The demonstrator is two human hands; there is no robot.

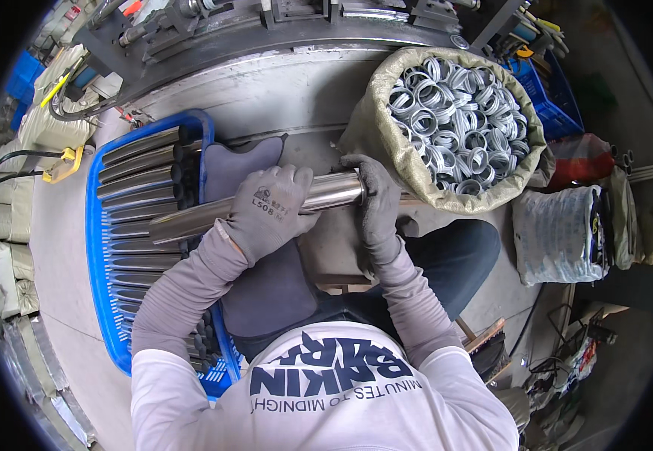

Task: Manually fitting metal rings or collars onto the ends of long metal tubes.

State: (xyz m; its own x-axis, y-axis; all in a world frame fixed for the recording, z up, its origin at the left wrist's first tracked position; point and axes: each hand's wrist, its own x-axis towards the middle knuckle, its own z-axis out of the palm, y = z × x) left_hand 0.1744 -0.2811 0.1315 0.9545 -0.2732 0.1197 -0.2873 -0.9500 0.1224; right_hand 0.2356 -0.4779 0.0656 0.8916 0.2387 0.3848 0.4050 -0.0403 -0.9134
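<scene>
**Metal tube (335,191) held slantwise, ctr of frame**

Step in hand: prob. handling one tube at its R end; next move likely calls for keeping it steady. L hand (270,214), gloved, is wrapped round the tube's mid-length. R hand (377,199), also gloved, is curled round the R end; can't tell if it hides a ring. Rings (463,113) fill a sack (446,199), upper R; more tubes (146,154) in blue basket (95,248), L side.

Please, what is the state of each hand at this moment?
Left grey-gloved hand: closed, holding shiny silver cylindrical metal tubing.
Right grey-gloved hand: closed at the tubing's right end.
</scene>
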